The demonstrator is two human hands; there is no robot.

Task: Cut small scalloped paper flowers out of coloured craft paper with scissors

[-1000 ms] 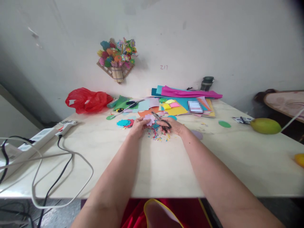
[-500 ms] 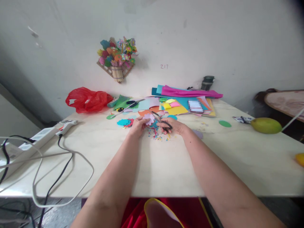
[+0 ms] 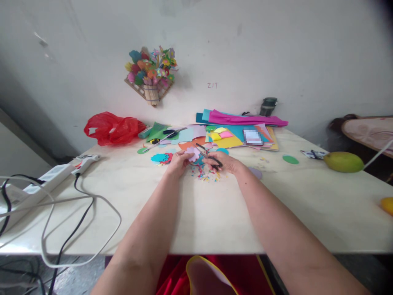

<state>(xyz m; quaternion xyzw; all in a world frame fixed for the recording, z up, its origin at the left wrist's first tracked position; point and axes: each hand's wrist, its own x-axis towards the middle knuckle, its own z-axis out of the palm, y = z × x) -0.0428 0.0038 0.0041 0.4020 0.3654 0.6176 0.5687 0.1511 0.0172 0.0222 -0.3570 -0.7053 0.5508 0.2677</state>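
Observation:
My left hand (image 3: pixel 180 162) pinches a lilac paper flower (image 3: pixel 193 154) with a scalloped edge. Dark-handled scissors (image 3: pixel 211 157) are in my right hand (image 3: pixel 226 162), their blades pointing up and left at the flower's right side. Under the hands, small coloured paper scraps (image 3: pixel 205 174) lie scattered on the table. Left of my left hand sit blue scalloped cutouts (image 3: pixel 160 157) and red scalloped cutouts (image 3: pixel 168 157), overlapping. A blue round piece (image 3: pixel 223 151) shows just behind my right hand, and a lilac one (image 3: pixel 256 173) lies by my right wrist.
Coloured sheets (image 3: pixel 230 141) and a second pair of scissors (image 3: pixel 173 132) lie at the back, near a red plastic bag (image 3: pixel 113 128). A power strip (image 3: pixel 52 176) with loose cables (image 3: pixel 92 198) occupies the left. On the right are a green disc (image 3: pixel 290 159) and a mango-like fruit (image 3: pixel 344 162).
The scissor blades look slightly closer together beside the lilac flower. Both hands keep nearly the same place.

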